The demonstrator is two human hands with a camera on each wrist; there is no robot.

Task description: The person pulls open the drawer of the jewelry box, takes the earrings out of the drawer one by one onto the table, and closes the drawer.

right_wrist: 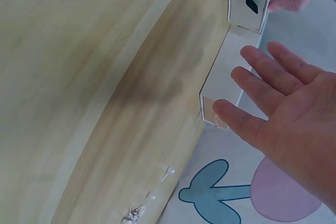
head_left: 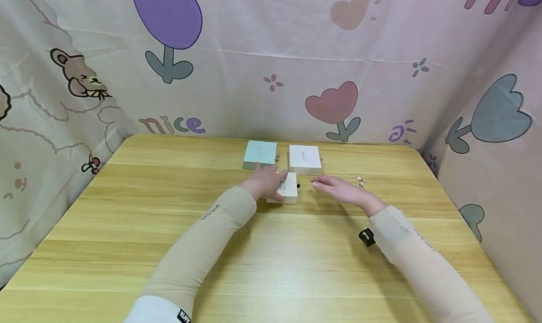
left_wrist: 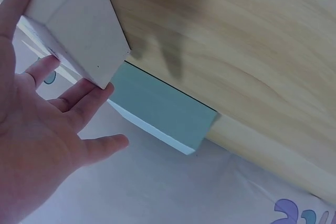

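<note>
A small white drawer-style box with a black pull tab lies on the table in front of two other boxes. My left hand grips it from the left, thumb at the front side and fingers along the far side; in the left wrist view the thumb and fingertips bear on the box. Just right of that box hovers my right hand, fingers extended and holding nothing. Behind stand a mint-green box and a larger white box.
Several tiny shiny pieces, like small jewellery, lie on the wooden table beyond the right hand. A patterned cloth hangs along the back and sides. A black device sits at the right wrist.
</note>
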